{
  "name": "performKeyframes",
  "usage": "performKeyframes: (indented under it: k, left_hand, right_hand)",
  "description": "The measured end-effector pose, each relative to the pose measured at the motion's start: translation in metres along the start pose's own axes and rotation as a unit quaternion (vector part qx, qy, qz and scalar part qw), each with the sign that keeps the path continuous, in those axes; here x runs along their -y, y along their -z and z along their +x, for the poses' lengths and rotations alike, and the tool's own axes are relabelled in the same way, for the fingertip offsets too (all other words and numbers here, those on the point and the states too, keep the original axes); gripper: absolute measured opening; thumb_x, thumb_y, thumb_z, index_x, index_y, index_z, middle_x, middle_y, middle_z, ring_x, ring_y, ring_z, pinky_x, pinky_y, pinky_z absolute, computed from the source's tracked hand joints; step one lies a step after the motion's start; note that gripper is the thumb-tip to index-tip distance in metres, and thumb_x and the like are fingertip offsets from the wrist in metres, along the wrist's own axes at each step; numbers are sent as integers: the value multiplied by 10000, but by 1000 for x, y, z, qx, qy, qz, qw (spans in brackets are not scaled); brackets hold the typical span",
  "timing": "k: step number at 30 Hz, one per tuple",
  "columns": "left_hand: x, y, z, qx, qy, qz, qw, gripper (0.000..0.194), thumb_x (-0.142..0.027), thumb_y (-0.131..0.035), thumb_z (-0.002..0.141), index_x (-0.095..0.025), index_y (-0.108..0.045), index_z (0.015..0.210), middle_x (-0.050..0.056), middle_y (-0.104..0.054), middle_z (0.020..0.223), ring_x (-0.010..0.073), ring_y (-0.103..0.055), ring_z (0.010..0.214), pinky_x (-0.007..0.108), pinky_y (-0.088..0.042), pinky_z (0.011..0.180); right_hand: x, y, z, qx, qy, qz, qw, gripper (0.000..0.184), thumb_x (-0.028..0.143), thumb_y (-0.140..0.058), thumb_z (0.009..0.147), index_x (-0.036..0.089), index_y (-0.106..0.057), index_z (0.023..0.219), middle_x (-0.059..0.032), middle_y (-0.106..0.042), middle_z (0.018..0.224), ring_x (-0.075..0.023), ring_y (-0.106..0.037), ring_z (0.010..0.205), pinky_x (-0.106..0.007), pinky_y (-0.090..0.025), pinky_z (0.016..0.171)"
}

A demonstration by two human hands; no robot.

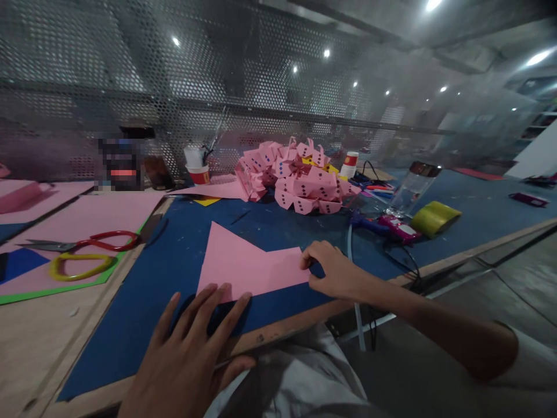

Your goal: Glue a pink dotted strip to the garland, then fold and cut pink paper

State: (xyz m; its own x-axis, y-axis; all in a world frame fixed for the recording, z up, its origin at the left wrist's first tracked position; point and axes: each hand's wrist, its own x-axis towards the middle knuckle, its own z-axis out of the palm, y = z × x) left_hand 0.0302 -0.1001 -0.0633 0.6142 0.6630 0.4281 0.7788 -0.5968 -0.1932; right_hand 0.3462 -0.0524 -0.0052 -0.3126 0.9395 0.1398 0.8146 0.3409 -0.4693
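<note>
A folded pink paper sheet [243, 264] lies on the blue mat [165, 273] in front of me. My left hand [191, 348] rests flat with fingers spread, its fingertips pressing the paper's near edge. My right hand [333, 270] pinches the paper's right corner between thumb and fingers. Behind the sheet sits a heap of folded pink paper pieces with dark dots [291, 177].
Red-handled scissors [87, 242] and a yellow ring [80, 266] lie on pink paper at left. A red-and-white cup [198, 168], a glue bottle [348, 164], a glass jar [411, 188], a yellow tape roll [435, 217] and a glue gun [383, 225] stand at the back right. Perforated metal wall behind.
</note>
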Motion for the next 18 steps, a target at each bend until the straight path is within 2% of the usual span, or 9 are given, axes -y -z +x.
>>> performKeyframes:
  k: [4, 9, 11, 15, 18]
  left_hand:
    - [2, 1, 1, 3, 6, -9, 1000, 803, -737, -551, 882, -319, -423, 1555, 157, -533, 1506, 403, -466, 1387, 648, -257, 1159]
    - [0, 6, 5, -4, 21, -42, 999, 745, -731, -565, 880, -331, -484, 1504, 127, -558, 1466, 383, -498, 1352, 612, -295, 1145]
    - [-2, 10, 10, -15, 34, -61, 997, 639, -681, -552, 919, -323, -537, 1448, 118, -565, 1447, 365, -506, 1345, 597, -295, 1150]
    - [-7, 14, 28, -29, 72, -103, 992, 351, -449, -488, 1020, -280, -606, 1304, 94, -607, 1385, 291, -553, 1292, 558, -283, 1175]
    - [-13, 15, 47, -7, 100, -133, 986, 235, -357, -465, 1027, -250, -633, 1152, 71, -675, 1230, 250, -618, 1156, 512, -352, 1126]
  right_hand:
    - [-4, 7, -2, 0, 16, 10, 1000, 306, 14, -573, 716, 207, -643, 943, -34, -651, 1036, -218, -550, 1031, -375, -385, 910]
    - [6, 16, 3, -29, 107, 18, 994, 303, -5, -553, 782, 196, -676, 971, -47, -654, 1034, -205, -565, 1036, -371, -409, 944]
    - [11, 16, 9, -3, 144, 43, 989, 240, 31, -576, 839, 194, -685, 978, -39, -669, 1014, -184, -586, 992, -348, -425, 927]
    - [14, 11, 20, 74, 195, 58, 976, 120, 107, -634, 896, 188, -706, 946, -24, -697, 967, -164, -613, 944, -318, -431, 883]
    - [10, 6, 25, 81, 207, 50, 974, 112, 118, -641, 909, 191, -718, 945, -27, -702, 979, -166, -619, 970, -318, -417, 888]
